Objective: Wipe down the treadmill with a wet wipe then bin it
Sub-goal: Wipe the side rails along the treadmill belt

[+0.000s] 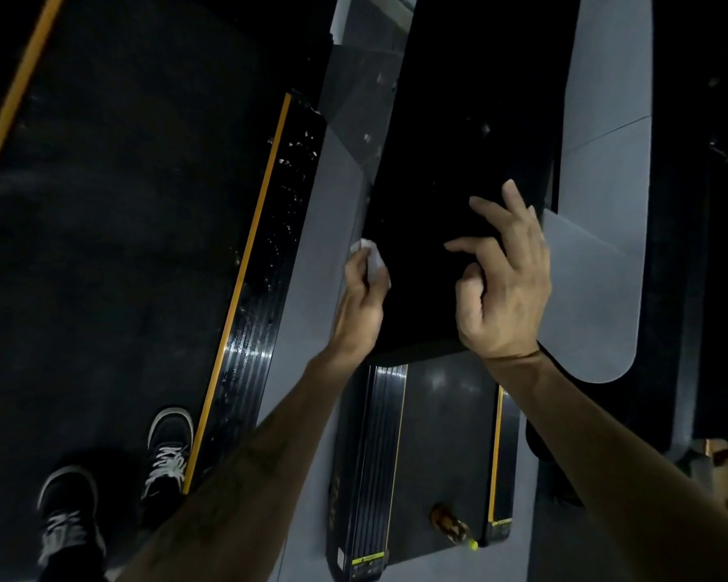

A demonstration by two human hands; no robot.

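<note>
At the far left, a dark treadmill belt point(114, 228) edged by a yellow stripe point(244, 279) is being stood on by a person's two dark shoes with white laces point(169, 447); just beside it to the right, a grey side panel point(312, 262) of the treadmill is being shown running up the view; next, a crumpled white wet wipe point(373, 262) is being gripped in the left hand point(360, 312), the fingers being curled round it, and it is being pressed against the left edge of the black console surface point(450, 132), where grey panel and black surface meet; further right, the right hand point(503, 287) is being held over the same black surface, near its right edge, its fingers being spread and loosely bent with nothing in them, though whether the fingertips are touching the surface cannot be told; below the hands, a second belt point(446, 455) is being seen with a small amber bottle with a yellow cap point(452, 525) lying on it; at the far right, a rounded grey arm point(597, 262) of the machine is being shown.
</note>
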